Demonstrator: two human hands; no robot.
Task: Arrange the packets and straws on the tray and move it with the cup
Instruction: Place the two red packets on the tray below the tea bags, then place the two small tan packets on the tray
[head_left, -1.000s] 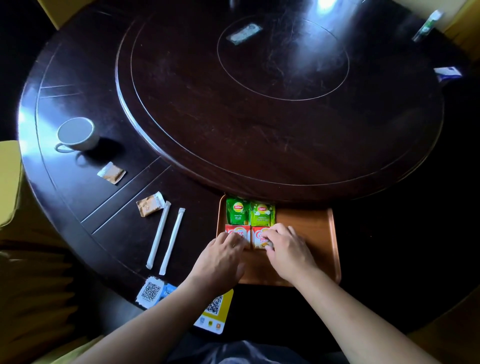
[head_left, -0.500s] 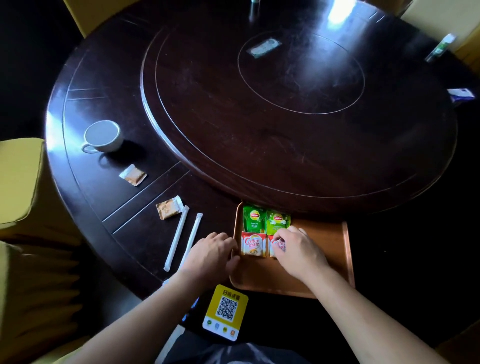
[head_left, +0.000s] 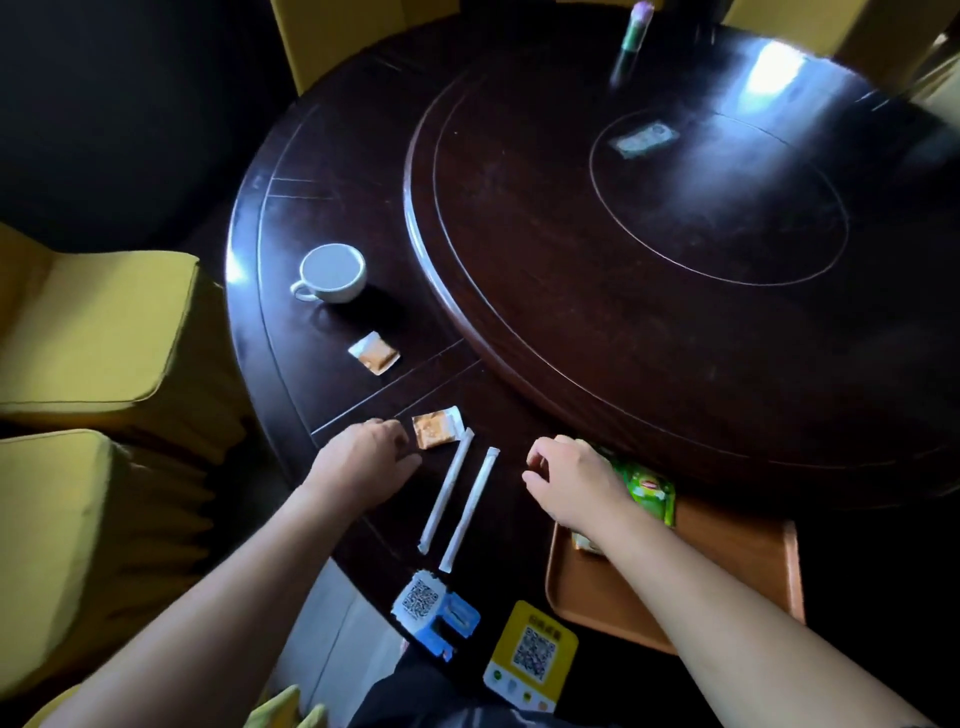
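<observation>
An orange tray lies at the table's near edge, right of centre, with green tea packets at its far left corner, partly hidden by my right arm. My right hand hovers just left of the tray, fingers loosely curled, holding nothing. Two paper-wrapped straws lie side by side between my hands. My left hand rests beside a brown sugar packet, fingertips nearly touching it. A second brown packet lies farther back. A white cup stands at the left.
A large raised turntable fills the middle of the dark round table. QR code stickers sit on the near edge. A green bottle stands at the far side. Yellow chairs crowd the left.
Both hands have left the tray's packets and moved left. My left hand now reaches the nearer brown packet; my right hand hangs beside the straws. The camera has swung left.
</observation>
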